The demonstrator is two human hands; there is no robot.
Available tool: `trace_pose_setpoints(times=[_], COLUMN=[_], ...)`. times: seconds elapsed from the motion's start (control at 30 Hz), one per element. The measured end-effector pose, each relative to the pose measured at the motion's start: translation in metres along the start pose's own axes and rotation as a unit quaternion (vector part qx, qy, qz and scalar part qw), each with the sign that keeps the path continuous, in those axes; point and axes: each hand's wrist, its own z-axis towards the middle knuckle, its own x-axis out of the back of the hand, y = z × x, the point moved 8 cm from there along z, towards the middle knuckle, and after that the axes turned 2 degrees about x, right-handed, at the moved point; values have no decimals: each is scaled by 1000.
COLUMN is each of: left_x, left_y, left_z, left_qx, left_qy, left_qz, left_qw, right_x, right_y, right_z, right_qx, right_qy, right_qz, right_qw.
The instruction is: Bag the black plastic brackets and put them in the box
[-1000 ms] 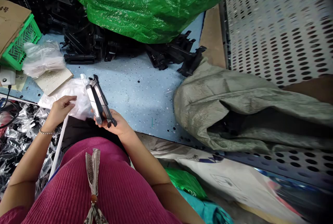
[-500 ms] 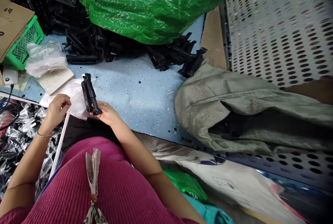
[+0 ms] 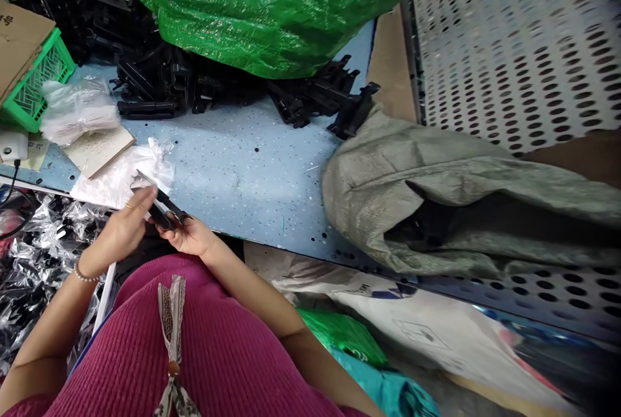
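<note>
My right hand (image 3: 191, 236) grips the near end of a long black plastic part (image 3: 169, 205), which has two parallel arms. My left hand (image 3: 129, 223), with a ring and a beaded bracelet, is closed over the left side of the same part, its fingertips slightly blurred. Whether those fingers also pinch some clear film cannot be made out. Just beyond the hands, a spread of thin clear plastic bags (image 3: 114, 181) lies on the blue speckled table (image 3: 237, 171).
Several similar black parts (image 3: 150, 81) are heaped at the back, under a green woven sack (image 3: 272, 16). Bundled bags (image 3: 80, 113) and a green basket (image 3: 39, 90) stand left. A grey sack (image 3: 378, 178) lies right. Bagged black items (image 3: 29, 288) fill a space below left.
My left hand has moved right onto the black part. My right hand has drawn the part a little nearer to my body and tilted it to the left.
</note>
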Motion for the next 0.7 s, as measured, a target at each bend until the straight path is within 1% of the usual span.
trace_pose_setpoints(times=[0.03,0.07,0.1,0.13,0.2,0.27,0.3,0.33,0.43,0.5,0.57,0.63,0.67,0.7], left_x=[-4,-6,-5,-2,11,22,24,24,13,5,-2,-8,-11,-16], left_y=[12,21,24,23,13,1,-4,-9,-23,-24,-16,-2,7,17], left_z=[-4,-9,-13,-16,-24,-31,-33,-33,-27,-21,-17,-15,-15,-14], left_qx=[-27,-39,-37,-25,3,10,11,17,63,74,57,16,-10,-39], left_qy=[-18,-28,-26,-13,57,128,148,155,143,145,154,152,133,100], left_qz=[-7,-18,-29,-35,-20,26,56,87,137,115,75,47,36,24], left_qw=[999,999,999,999,998,991,987,984,978,980,984,987,990,994], right_x=[-1,-3,-7,-12,-21,-25,-26,-26,-28,-29,-31,-27,-25,-24], right_y=[-5,-9,-12,-13,-14,-13,-12,-10,2,8,7,-6,-16,-26], right_z=[2,2,0,-3,-11,-17,-19,-19,-19,-17,-15,-13,-13,-14], right_qx=[28,49,62,65,55,40,33,26,-5,-14,1,53,84,115], right_qy=[13,19,16,8,-15,-35,-41,-46,-58,-66,-70,-40,-16,13], right_qz=[-29,-55,-64,-56,-17,40,64,83,112,95,51,-43,-91,-140], right_qw=[999,997,996,996,998,998,997,995,992,993,996,997,992,983])
